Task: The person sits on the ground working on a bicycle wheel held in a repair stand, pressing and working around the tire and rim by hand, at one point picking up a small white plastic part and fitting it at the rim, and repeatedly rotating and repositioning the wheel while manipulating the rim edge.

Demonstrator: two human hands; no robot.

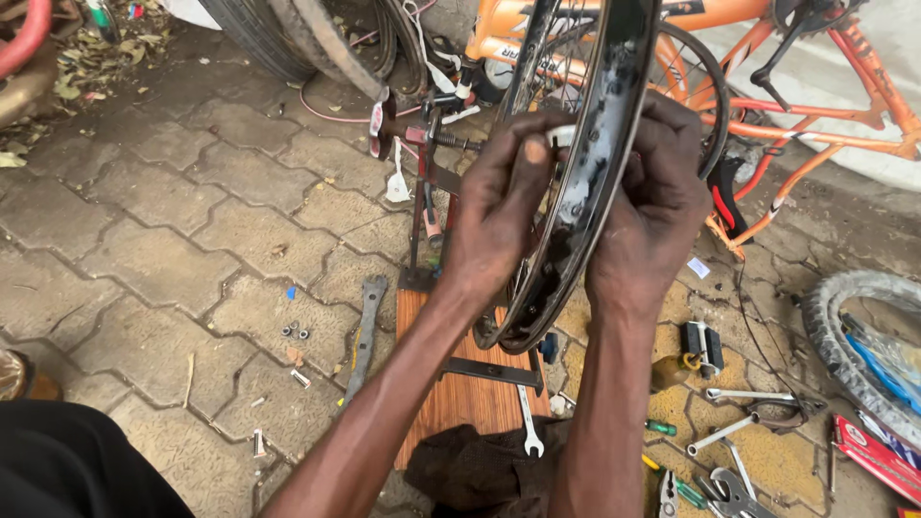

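Fingers of my left hand pinched shut on a small white piece at the edge of the black wheel rim, thumb on top. Right hand wraps the far side of the same rim, fingers curled round it; what the fingertips do there is hidden behind the rim, cannot tell.

Rim stands upright in a dark metal truing stand, straight ahead of me, its lower end just above a brown wooden board on the paving. Spokes visible inside the rim near the top.

On the board, close to me: an open-ended spanner, and a dark rag overlapping the board's near edge.

Left of the board on the grey paving blocks: a long flat metal lever, a few small loose nuts.

Right side: black pedal, a box spanner, pliers, a small green-handled screwdriver, all well apart from my hands. A grey tyre lies at the far right.

Behind the rim: orange bicycle frame lying on the ground, and black tyres leaning at upper left.
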